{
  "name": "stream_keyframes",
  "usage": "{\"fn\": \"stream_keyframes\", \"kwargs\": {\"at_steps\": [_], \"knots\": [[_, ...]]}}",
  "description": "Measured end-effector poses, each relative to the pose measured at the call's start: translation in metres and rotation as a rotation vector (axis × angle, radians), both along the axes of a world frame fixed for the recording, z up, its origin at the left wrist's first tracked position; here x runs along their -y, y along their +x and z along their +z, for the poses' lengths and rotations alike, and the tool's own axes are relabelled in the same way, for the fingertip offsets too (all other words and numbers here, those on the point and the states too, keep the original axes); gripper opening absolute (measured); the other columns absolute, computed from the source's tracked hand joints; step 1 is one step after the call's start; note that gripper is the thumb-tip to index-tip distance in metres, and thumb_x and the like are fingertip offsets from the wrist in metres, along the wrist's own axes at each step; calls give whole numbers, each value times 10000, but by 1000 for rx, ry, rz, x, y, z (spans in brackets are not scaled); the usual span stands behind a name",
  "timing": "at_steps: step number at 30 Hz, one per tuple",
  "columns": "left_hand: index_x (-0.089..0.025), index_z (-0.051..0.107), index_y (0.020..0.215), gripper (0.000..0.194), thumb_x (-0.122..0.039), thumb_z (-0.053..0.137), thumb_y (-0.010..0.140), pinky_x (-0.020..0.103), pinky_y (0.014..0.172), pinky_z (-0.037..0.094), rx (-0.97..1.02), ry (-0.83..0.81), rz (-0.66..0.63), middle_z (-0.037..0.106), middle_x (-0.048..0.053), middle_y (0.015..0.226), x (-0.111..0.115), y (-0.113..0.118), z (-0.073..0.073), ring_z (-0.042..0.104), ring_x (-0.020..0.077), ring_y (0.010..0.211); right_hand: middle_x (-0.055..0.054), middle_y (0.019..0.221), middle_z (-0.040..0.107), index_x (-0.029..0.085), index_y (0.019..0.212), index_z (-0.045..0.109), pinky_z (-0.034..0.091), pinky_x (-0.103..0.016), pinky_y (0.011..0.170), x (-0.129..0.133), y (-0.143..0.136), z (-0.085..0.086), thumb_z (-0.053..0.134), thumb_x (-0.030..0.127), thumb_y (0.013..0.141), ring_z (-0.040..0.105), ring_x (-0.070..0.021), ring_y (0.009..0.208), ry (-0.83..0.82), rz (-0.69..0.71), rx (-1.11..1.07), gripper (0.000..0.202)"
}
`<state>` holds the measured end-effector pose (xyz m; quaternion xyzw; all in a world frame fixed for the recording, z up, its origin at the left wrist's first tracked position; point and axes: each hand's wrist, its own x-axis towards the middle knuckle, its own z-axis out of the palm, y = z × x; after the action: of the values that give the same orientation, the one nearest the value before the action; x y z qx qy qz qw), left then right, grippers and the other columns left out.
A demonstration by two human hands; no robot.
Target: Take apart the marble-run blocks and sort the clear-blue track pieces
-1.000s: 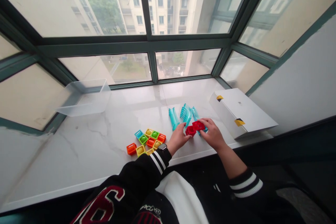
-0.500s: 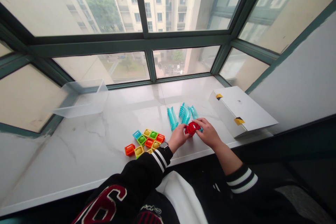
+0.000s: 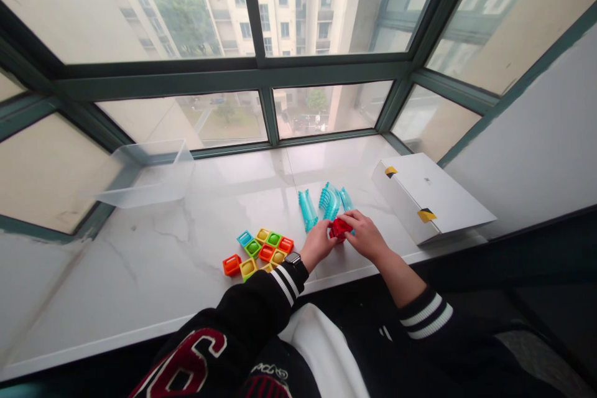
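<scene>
Both my hands meet over a red plastic block piece on the white marble sill. My left hand grips the red piece from its left side; my right hand grips it from the right and above, hiding part of it. Just behind my fingers lie three translucent teal ridged track pieces. To the left of my left wrist sits a cluster of several small coloured square blocks, orange, yellow, green, blue and red.
A white cardboard box with yellow tape lies at the right end of the sill. A clear plastic tub stands at the back left by the window frame. The sill's front edge runs close to my sleeves.
The two red pieces that my hands held side by side have come together into one clump between my fingers. My hands have closed in toward each other.
</scene>
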<state>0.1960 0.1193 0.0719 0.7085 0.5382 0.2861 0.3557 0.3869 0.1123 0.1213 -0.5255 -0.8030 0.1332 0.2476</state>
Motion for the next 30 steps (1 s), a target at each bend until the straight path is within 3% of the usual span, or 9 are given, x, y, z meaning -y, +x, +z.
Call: {"fn": "stream_keyframes", "kwargs": {"at_steps": [19,30], "knots": [[-218,668,1097,312,-236,778,805,407,943,545,48,32,-28,731,64,1127,-2,-2,-5,684,255,1025,-85,1214,661,258,1303,719,527,-413,1050,1,-3,1,598,53,813,656,-257,1134,-43,-29,20,545],[-213,680,1099,297,-253,768,817,404,950,545,59,44,-33,738,63,1114,0,-3,0,692,252,1031,-76,1240,669,291,1335,704,530,-418,1054,0,-1,-1,585,52,824,652,-253,1150,-34,-4,9,577]]}}
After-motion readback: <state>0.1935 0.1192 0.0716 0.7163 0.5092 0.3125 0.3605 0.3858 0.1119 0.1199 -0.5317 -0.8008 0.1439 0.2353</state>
